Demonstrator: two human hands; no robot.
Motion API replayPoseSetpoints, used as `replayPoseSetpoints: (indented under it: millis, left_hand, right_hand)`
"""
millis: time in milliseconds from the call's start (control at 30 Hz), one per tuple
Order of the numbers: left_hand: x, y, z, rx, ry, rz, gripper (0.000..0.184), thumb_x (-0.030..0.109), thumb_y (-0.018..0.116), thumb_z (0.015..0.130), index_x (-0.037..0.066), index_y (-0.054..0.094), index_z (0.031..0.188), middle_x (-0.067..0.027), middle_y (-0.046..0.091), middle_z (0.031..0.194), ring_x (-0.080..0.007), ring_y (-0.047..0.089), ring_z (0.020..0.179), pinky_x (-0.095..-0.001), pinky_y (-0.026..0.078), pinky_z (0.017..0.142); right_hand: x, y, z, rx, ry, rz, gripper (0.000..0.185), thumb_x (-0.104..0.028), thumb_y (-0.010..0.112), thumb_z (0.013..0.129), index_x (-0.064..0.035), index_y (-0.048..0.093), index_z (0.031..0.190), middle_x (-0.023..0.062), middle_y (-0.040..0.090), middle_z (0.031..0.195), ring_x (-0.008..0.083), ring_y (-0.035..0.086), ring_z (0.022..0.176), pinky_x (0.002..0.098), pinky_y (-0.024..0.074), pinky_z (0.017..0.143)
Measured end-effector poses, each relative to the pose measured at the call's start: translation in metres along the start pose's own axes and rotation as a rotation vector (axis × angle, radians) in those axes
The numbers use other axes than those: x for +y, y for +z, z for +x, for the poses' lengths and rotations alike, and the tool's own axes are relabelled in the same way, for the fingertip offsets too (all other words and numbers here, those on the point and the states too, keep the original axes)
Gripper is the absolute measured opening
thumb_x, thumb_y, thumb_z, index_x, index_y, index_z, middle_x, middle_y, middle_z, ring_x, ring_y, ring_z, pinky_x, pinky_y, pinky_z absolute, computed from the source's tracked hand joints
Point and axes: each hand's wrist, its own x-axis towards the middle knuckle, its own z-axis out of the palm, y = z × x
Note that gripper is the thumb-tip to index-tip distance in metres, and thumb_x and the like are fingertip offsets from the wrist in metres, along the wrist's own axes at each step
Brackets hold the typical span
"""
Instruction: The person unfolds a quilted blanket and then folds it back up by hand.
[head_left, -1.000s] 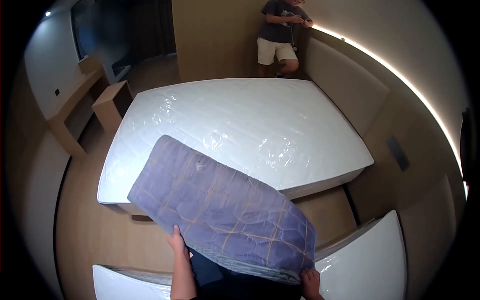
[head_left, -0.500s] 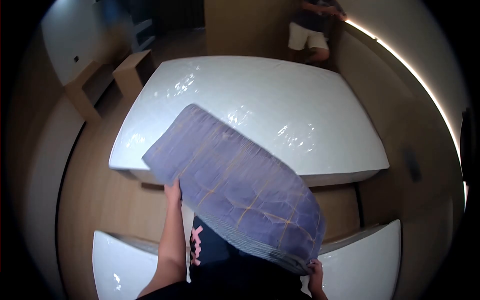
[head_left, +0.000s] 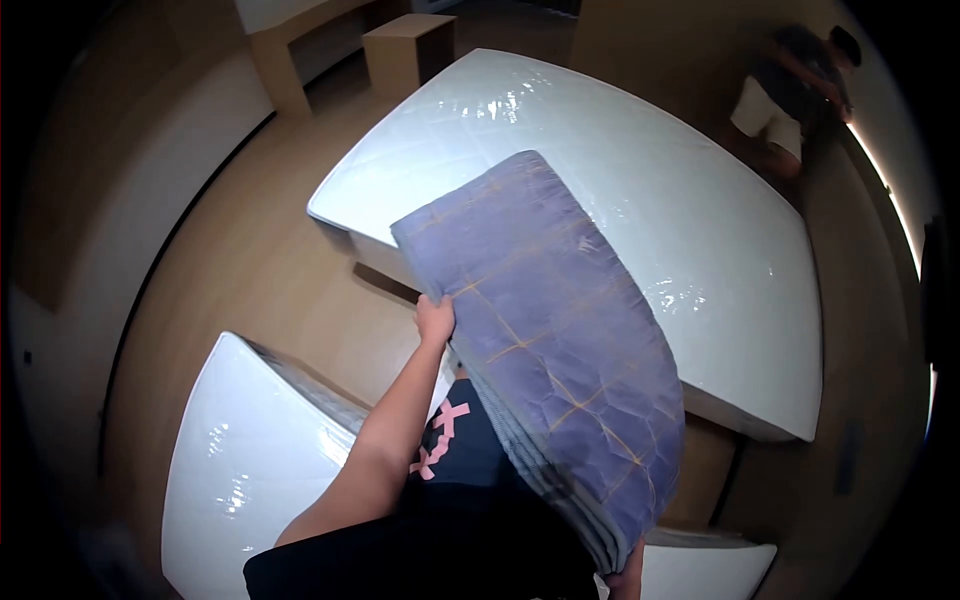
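Observation:
A folded purple quilted pad (head_left: 570, 340) with yellow stitched lines and a grey underside spans the space in front of my body. My left hand (head_left: 435, 318) is closed on its near left edge. At the lower right corner my right hand (head_left: 627, 575) grips the pad, its fingers partly hidden by the fabric. The pad's far end overlaps the view of a white mattress (head_left: 720, 330) wrapped in shiny clear plastic; I cannot tell whether they touch.
A second wrapped mattress (head_left: 240, 480) lies behind me, showing at lower left and lower right. Wooden floor (head_left: 240, 260) runs between the beds. A wooden box-like stand (head_left: 405, 50) is at the far left. Another person (head_left: 785, 90) stands by the right wall near a light strip (head_left: 885, 185).
The view has turned, so the beds and the other person appear rotated clockwise. Both my hands keep hold of the pad, which now lies further right and steeper in view.

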Motion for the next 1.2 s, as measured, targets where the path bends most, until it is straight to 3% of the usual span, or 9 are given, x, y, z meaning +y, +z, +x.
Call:
replayPoseSetpoints:
  millis: [200,233,333,467,500,800,967,1100,1200]
  left_hand:
    - [0.028,-0.016,0.044,0.030,-0.148,-0.262,0.097,0.052,0.080,0.073,-0.003,0.035,0.140,-0.0270,0.030,0.147,-0.0404,0.042,0.131,-0.0462,0.038,0.107]
    - [0.035,-0.022,0.048,0.016,-0.237,-0.360,0.115,0.055,0.083,0.070,-0.001,0.020,0.149,-0.0237,0.017,0.155,-0.0379,0.036,0.137,-0.0478,0.040,0.107]
    - [0.043,-0.021,0.059,-0.004,-0.474,-0.669,0.126,0.057,0.084,0.068,-0.001,0.011,0.153,-0.0232,0.014,0.157,-0.0385,0.031,0.141,-0.0506,0.044,0.106]
    - [0.007,-0.001,0.068,-0.548,-0.429,-0.975,0.097,0.045,0.081,0.080,-0.004,0.032,0.149,-0.0224,0.046,0.145,-0.0359,0.052,0.128,-0.0517,0.047,0.103]
    - [0.008,0.002,0.067,-0.460,-0.472,-1.026,0.075,0.034,0.077,0.087,-0.003,0.043,0.143,-0.0206,0.057,0.135,-0.0338,0.058,0.121,-0.0503,0.049,0.102]
    - [0.072,-0.088,0.017,-0.303,0.004,-0.980,0.059,0.014,0.069,0.090,-0.003,0.044,0.141,-0.0186,0.057,0.132,-0.0303,0.059,0.117,-0.0435,0.049,0.098]
    - [-0.050,-0.106,-0.022,-0.163,-0.122,-0.976,0.061,0.019,0.066,0.093,-0.001,0.041,0.144,-0.0192,0.052,0.140,-0.0318,0.054,0.124,-0.0453,0.046,0.103]
    - [-0.064,-0.105,-0.075,-0.177,-0.325,-0.970,0.065,0.025,0.066,0.094,0.001,0.038,0.148,-0.0169,0.049,0.144,-0.0314,0.053,0.126,-0.0464,0.045,0.104]
    - [-0.047,-0.113,-0.056,-0.224,-0.345,-1.062,0.066,0.026,0.066,0.094,0.002,0.037,0.148,-0.0167,0.049,0.144,-0.0315,0.053,0.125,-0.0472,0.045,0.104]
  right_hand:
    - [0.000,0.004,0.021,-0.019,0.111,0.289,0.070,-0.059,0.047,0.098,-0.0071,0.046,0.145,0.0142,0.060,0.135,0.0341,0.060,0.120,0.0471,0.0505,0.102]
    - [-0.001,0.004,0.021,-0.019,0.104,0.299,0.070,-0.059,0.048,0.098,-0.0068,0.046,0.144,0.0143,0.060,0.135,0.0340,0.060,0.120,0.0472,0.0505,0.102]
    - [0.001,0.001,0.029,-0.020,0.091,0.289,0.069,-0.056,0.050,0.097,-0.0060,0.046,0.144,0.0147,0.060,0.135,0.0339,0.060,0.120,0.0473,0.0504,0.102]
    - [0.003,-0.017,0.036,-0.016,0.060,0.238,0.067,-0.053,0.052,0.097,-0.0050,0.046,0.144,0.0153,0.059,0.136,0.0337,0.060,0.120,0.0476,0.0503,0.102]
    - [0.001,-0.030,0.032,-0.007,0.027,0.217,0.066,-0.052,0.053,0.097,-0.0047,0.046,0.143,0.0154,0.059,0.136,0.0336,0.060,0.120,0.0477,0.0502,0.102]
    - [-0.118,-0.042,-0.057,0.424,-0.648,-0.250,0.057,-0.029,0.066,0.090,0.0034,0.050,0.133,0.0154,0.064,0.117,0.0291,0.066,0.104,0.0444,0.0542,0.091]
    - [-0.117,-0.065,-0.069,0.426,-0.376,-0.411,0.054,-0.030,0.068,0.087,0.0043,0.055,0.126,0.0148,0.066,0.112,0.0271,0.067,0.098,0.0411,0.0555,0.085]
    - [-0.065,-0.079,-0.022,0.497,-0.120,-0.239,0.046,-0.027,0.069,0.082,0.0025,0.062,0.116,0.0120,0.067,0.100,0.0223,0.065,0.088,0.0371,0.0541,0.075]
    - [-0.097,-0.073,-0.018,0.585,-0.238,-0.617,0.040,-0.020,0.067,0.076,0.0022,0.064,0.109,0.0096,0.066,0.091,0.0184,0.062,0.082,0.0337,0.0510,0.069]
